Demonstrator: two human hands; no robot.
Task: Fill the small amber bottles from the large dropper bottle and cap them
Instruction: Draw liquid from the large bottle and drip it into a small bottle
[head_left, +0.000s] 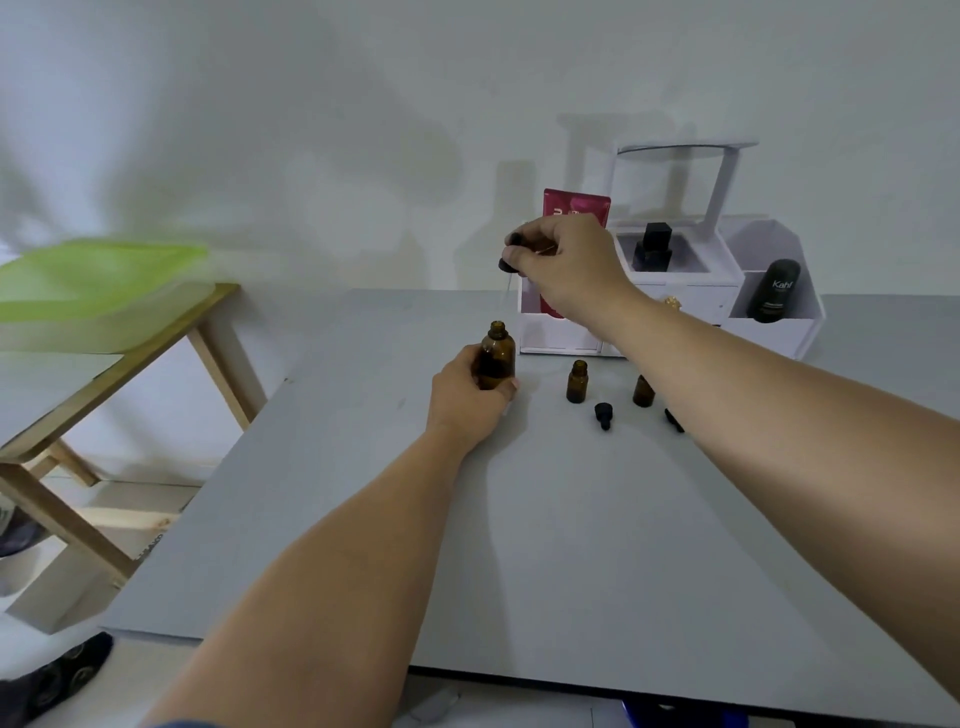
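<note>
My left hand (467, 397) grips the large amber bottle (497, 356), which stands upright and uncapped on the grey table (519, 519). Above it my right hand (566, 265) holds the black dropper cap (508, 257); its thin glass pipette (505, 291) hangs down over the bottle's mouth, clear of it. To the right stand two small amber bottles: one open (577, 382), the other (643, 391) partly hidden behind my right forearm. A small black cap (603, 414) lies in front of the first; a second black cap (674, 419) peeks out by my forearm.
A white organiser (675, 301) stands at the table's back right, holding a red packet (574, 205), a black square bottle (653, 249) and a black Kahf tube (774, 291). A wooden side table (130, 364) with a green lid (98, 275) stands to the left.
</note>
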